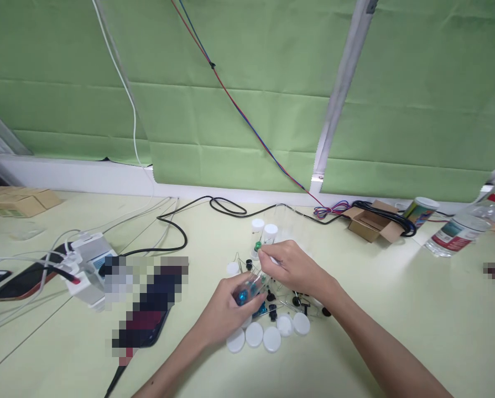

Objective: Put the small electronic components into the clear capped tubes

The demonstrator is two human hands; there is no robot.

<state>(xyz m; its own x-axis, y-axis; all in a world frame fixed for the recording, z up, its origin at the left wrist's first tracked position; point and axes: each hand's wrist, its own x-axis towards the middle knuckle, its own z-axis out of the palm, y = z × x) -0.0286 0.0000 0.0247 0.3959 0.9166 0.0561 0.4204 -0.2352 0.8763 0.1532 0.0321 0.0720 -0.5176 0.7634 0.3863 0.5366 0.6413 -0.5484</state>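
My left hand point(224, 309) is wrapped round a clear plastic tube point(253, 287) that lies tilted, with shiny blue pieces point(243, 297) visible inside. At the tube's upper right end, my right hand point(291, 268) is closed in a pinch; what its fingers hold is hidden. Beneath both hands lies a loose pile of small black parts point(272, 313) and thin metal wire pieces. Several round white caps point(254, 334) rest on the table in front of the pile. Just beyond my right hand stand clear tubes with white lids point(269, 232), a green piece point(258, 245) showing in one.
A phone point(158, 326) on a cable and a white power strip point(89, 271) lie to the left. A black cable point(226, 213) runs along the back. On the right are an opened cardboard box point(369, 224), a can point(419, 213) and a water bottle point(454, 235).
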